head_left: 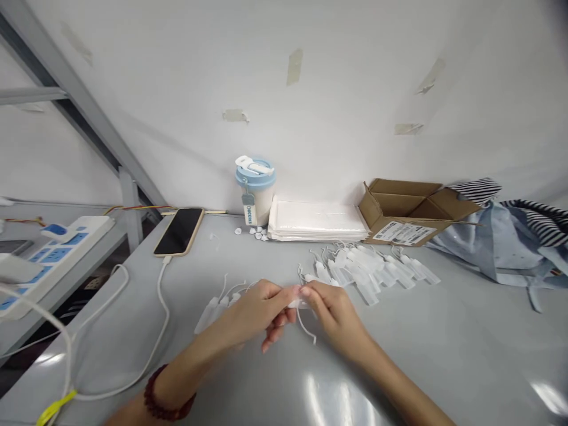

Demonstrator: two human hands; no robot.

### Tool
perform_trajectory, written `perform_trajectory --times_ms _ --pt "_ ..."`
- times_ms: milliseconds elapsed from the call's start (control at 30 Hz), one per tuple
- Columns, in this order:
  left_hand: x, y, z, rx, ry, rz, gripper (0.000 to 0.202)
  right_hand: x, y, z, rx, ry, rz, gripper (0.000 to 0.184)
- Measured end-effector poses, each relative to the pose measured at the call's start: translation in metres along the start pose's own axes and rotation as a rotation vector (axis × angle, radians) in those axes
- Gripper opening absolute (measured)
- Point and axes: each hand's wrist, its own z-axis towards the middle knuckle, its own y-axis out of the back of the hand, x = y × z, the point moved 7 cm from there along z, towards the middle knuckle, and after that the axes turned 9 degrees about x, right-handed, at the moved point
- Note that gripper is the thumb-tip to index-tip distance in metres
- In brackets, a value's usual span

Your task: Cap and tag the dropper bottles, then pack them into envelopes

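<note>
1. Head view, hands. The left hand (pixel 266 305) and right hand (pixel 331 302) meet at the fingertips, each with thumb and finger pinching a small white corded piece (pixel 293 304); the fingers hide most of it.
2. Head view, held piece. It lies above the grey table (pixel 248 384), between the two groups of tubes, its cord hanging below the fingertips.
3. Head view, surroundings. Translucent corded tubes lie in a small group (pixel 206 316) beside the left forearm and in a larger pile (pixel 366 272) beyond the right hand. Behind stand a blue-lidded cup (pixel 261 198), stacked white packets (pixel 317 220) and an open cardboard box (pixel 390 216).
</note>
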Motion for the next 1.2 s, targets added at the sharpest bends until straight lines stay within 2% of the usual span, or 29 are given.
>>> perform_trajectory --times_ms 67,167,267,333,467,533,733,833,933,1033,1200 --pt "-0.006 -0.006 -0.003 0.002 -0.050 0.095 0.049 -0.003 0.004 0.001 0.004 -0.083 0.124 0.048" --pt "-0.015 -0.011 -0.006 -0.056 -0.113 0.243 0.046 -0.008 0.007 0.002 0.011 -0.158 0.221 0.050" --pt "-0.024 -0.010 -0.009 -0.130 -0.168 0.364 0.045 -0.010 0.014 0.001 -0.040 -0.148 0.184 0.051" --pt "-0.025 -0.008 -0.008 -0.118 -0.178 0.382 0.045 -0.011 0.020 -0.001 -0.100 -0.131 0.136 0.050" --pt "-0.020 -0.012 -0.003 0.042 -0.145 0.205 0.049 -0.007 0.029 -0.006 -0.193 -0.082 0.066 0.046" --pt "-0.020 -0.013 -0.002 0.077 -0.153 0.110 0.048 -0.003 0.031 -0.009 -0.223 -0.045 0.045 0.041" --pt "-0.023 -0.015 -0.006 0.007 -0.178 -0.035 0.046 0.008 0.030 -0.015 -0.267 0.058 0.055 0.032" --pt "-0.023 -0.019 -0.008 -0.027 -0.239 -0.060 0.034 0.004 0.029 -0.015 -0.263 0.022 0.157 0.033" --pt "-0.021 -0.024 -0.010 -0.061 -0.278 -0.086 0.031 0.001 0.026 -0.014 -0.231 -0.012 0.271 0.034" --pt "-0.020 -0.025 -0.015 -0.112 -0.274 -0.106 0.036 0.004 0.026 -0.014 -0.232 -0.001 0.277 0.034" --pt "-0.019 -0.021 -0.027 -0.114 -0.214 -0.148 0.039 0.010 0.031 -0.019 -0.262 0.031 0.207 0.030"
